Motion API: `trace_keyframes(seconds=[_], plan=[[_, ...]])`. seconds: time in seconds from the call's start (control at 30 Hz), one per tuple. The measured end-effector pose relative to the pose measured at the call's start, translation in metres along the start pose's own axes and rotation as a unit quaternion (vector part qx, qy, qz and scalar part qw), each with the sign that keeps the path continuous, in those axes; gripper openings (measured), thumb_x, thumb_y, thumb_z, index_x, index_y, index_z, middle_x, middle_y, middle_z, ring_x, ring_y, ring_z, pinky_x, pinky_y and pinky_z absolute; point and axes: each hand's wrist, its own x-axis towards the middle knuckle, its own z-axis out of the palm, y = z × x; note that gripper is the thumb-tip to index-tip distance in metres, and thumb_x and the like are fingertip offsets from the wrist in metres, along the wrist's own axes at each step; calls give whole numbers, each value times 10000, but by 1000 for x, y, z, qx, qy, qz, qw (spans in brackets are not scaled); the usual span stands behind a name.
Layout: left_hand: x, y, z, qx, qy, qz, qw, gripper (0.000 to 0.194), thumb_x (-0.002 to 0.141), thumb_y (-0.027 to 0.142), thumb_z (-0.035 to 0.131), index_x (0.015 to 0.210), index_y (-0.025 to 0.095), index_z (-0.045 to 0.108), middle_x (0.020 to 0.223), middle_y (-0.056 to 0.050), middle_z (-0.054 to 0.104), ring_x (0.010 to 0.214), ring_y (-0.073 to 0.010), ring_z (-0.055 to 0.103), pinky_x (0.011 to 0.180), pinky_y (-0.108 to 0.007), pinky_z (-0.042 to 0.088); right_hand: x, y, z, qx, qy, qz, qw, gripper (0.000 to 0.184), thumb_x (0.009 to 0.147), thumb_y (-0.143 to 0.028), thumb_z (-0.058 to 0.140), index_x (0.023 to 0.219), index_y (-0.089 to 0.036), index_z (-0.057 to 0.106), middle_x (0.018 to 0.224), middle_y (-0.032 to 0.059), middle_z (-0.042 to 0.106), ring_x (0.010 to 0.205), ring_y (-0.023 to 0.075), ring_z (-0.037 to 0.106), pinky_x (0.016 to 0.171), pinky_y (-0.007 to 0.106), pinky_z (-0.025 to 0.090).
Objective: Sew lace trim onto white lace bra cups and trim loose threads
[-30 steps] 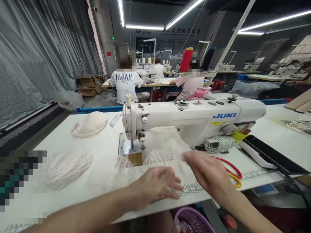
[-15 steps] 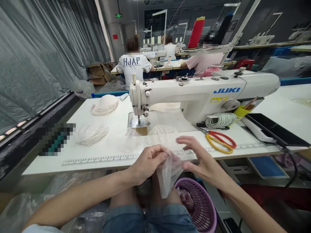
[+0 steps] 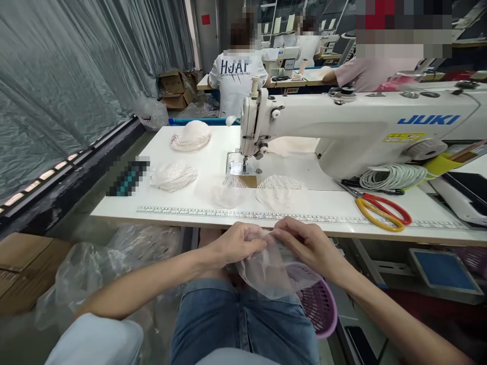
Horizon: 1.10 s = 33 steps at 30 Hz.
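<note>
Above my lap, just in front of the table edge, a sheer white piece of fabric [image 3: 266,274] hangs from both hands. My left hand [image 3: 243,243] pinches its upper edge. Close beside it, my right hand [image 3: 302,241] grips the same edge between thumb and fingers. On the table beyond lie two sheer pieces with stitched, gathered edges, one sheer piece [image 3: 280,191] to the right and another sheer piece [image 3: 228,195] near the needle. The white sewing machine [image 3: 304,119] stands behind them, a small brown block [image 3: 248,181] beside its needle plate.
Red-and-yellow-handled scissors [image 3: 382,212] and a coil of cord [image 3: 391,176] lie at right. Two stacks of whitish pieces, a nearer stack [image 3: 174,176] and a farther stack [image 3: 190,136], sit at left. A purple basket [image 3: 323,309] stands below. Co-workers sit beyond the table.
My right hand, open and apart from the fabric before, has closed on its edge beside my left hand. The fabric is spread wider. The view has shifted left and down.
</note>
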Motion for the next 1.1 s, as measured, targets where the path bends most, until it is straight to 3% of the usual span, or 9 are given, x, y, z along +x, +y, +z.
trace_keyframes(seconds=[0.27,0.47,0.53,0.63,0.73,0.83,0.9,0.97,1.1], plan=[[-7,-5,-8,40,-10,-26,999,226,749,119,471,887,120,650,417,79,387,387,-42,317,395,-146,229,3,1,3,-3,-19,28,999,264,913,-369,450,768,-174,553,592,-35,486,540,101,414,501,214,300],[-26,-6,3,123,-47,-58,990,161,772,187,476,780,114,620,455,58,429,393,-56,378,389,-150,273,-16,-2,-17,78,-249,70,963,238,826,-349,590,690,-155,614,559,-40,495,512,84,440,468,189,310],[-16,3,0,145,-44,-39,988,203,812,268,476,765,118,605,465,51,452,411,-62,406,413,-155,302,-12,-1,-33,95,-224,81,967,245,848,-359,554,719,-157,603,618,-21,542,572,100,496,516,195,362],[27,26,-13,212,35,31,976,335,854,418,445,793,126,599,521,37,491,450,-87,475,455,-181,364,17,12,-61,84,-93,103,987,289,875,-429,476,747,-174,526,627,-9,561,565,114,517,529,215,394],[83,46,-28,358,74,87,927,327,883,394,420,1017,146,586,666,2,581,608,-149,582,586,-246,451,61,42,-82,-41,13,127,991,279,866,-448,430,750,-198,476,527,-39,506,417,97,393,417,219,307],[107,53,-43,545,141,135,816,292,864,300,499,1108,148,550,961,-78,617,918,-233,582,774,-344,474,96,74,-86,-144,26,126,981,218,824,-402,482,735,-204,503,532,-26,524,476,123,443,459,236,312],[97,51,-60,603,190,182,753,317,875,242,489,1182,162,502,1121,-100,568,1024,-240,536,841,-369,461,106,92,-83,-165,26,122,978,167,787,-380,535,794,-214,532,537,-20,538,520,152,481,470,247,288],[72,43,-82,629,220,212,715,302,902,214,438,1196,168,490,1138,-103,552,1033,-227,522,857,-371,456,105,109,-82,-190,29,115,975,183,794,-391,537,872,-225,542,563,-2,576,537,179,514,465,258,270],[19,21,-121,672,184,140,704,285,919,242,421,1182,190,517,1133,-118,529,1025,-239,512,856,-406,447,98,154,-102,-318,44,49,946,244,859,-464,463,833,-249,575,609,65,645,523,235,594,424,296,323]])
